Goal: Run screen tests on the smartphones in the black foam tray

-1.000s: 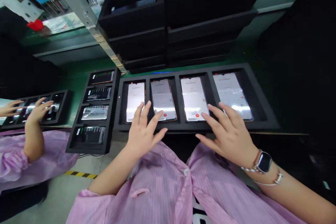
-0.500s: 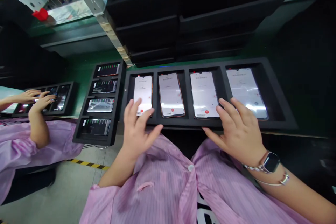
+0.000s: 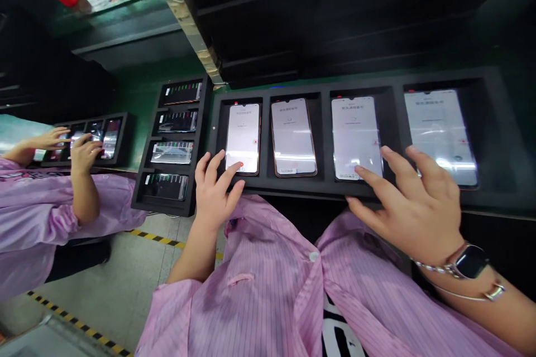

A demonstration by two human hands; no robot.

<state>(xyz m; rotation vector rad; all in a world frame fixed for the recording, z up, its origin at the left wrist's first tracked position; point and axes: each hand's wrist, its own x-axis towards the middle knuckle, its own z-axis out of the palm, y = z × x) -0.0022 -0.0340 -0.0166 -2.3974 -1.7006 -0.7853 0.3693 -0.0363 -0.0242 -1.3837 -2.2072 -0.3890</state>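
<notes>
Fingertips of the left hand [image 3: 213, 195] are resting at the lower edge of the leftmost smartphone [image 3: 243, 134], fingers loosely curled and gripping nothing. The right hand [image 3: 412, 209] is spreading open, its index finger reaching the third smartphone [image 3: 355, 134] and its other fingers lying over the fourth smartphone [image 3: 439, 134]. Four phones are sitting in separate compartments of a black foam tray [image 3: 293, 189], with the second smartphone [image 3: 293, 136] untouched. On-screen text is too small to read. A co-worker's hand [image 3: 86, 153] is hovering over another tray [image 3: 125, 134] at left.
</notes>
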